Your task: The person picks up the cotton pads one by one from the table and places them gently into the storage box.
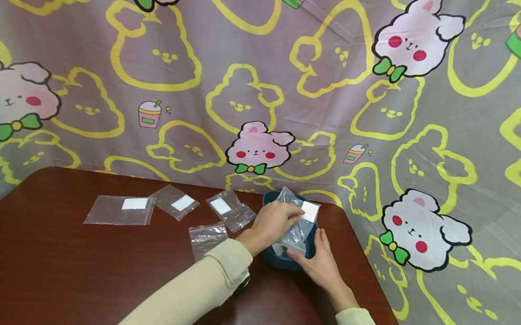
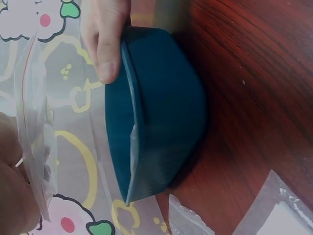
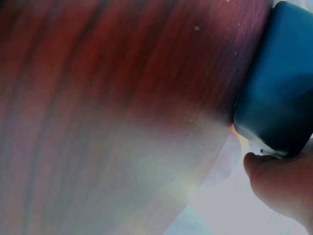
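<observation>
A clear zip bag (image 1: pixel 294 235) with a white label is held by my left hand (image 1: pixel 273 221) over the mouth of a dark blue plastic bin (image 1: pixel 285 262). The left wrist view shows that bag (image 2: pixel 36 137) edge-on, with the left fingers (image 2: pixel 17 191) against it, above the open side of the bin (image 2: pixel 166 103). My right hand (image 1: pixel 323 262) grips the bin's rim at the near right, thumb over the edge. Some clear plastic (image 2: pixel 133 152) shows just inside the rim. In the right wrist view, the right thumb (image 3: pixel 279 181) lies at the bin's edge.
Several more clear zip bags lie flat on the brown table (image 1: pixel 63 269), left of the bin: one at far left (image 1: pixel 112 213), others closer, such as a bag (image 1: pixel 207 236) beside the left forearm. A patterned cloth (image 1: pixel 189 112) hangs behind the table and along its right side.
</observation>
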Demonstrator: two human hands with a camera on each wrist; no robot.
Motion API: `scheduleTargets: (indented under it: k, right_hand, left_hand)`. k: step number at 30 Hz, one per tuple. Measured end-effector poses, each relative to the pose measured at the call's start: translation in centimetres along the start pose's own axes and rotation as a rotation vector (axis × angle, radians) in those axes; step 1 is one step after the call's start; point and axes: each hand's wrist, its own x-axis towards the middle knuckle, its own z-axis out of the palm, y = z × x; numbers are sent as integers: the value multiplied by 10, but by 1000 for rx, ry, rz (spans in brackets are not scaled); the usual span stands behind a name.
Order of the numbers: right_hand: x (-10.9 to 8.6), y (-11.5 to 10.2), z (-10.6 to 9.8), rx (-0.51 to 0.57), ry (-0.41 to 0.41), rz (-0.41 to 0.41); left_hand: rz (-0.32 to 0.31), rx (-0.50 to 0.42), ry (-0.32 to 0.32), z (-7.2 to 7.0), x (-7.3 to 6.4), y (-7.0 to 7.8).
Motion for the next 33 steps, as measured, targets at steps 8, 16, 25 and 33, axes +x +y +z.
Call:
scheduleTargets:
  k: [8, 16, 25, 33]
  right_hand:
    - [-1, 0, 1, 1, -3, -21]
    - [-1, 0, 0, 8, -18, 1]
    - [0, -2, -1, 0, -15, 6]
    - [-2, -1, -1, -11, -21, 14]
  left_hand:
    - [-4, 43, -58, 9, -3, -7]
    - [0, 46, -58, 11, -7, -12]
    - [-7, 29, -64, 4, -10, -15]
    - [-22, -14, -41, -1, -20, -24]
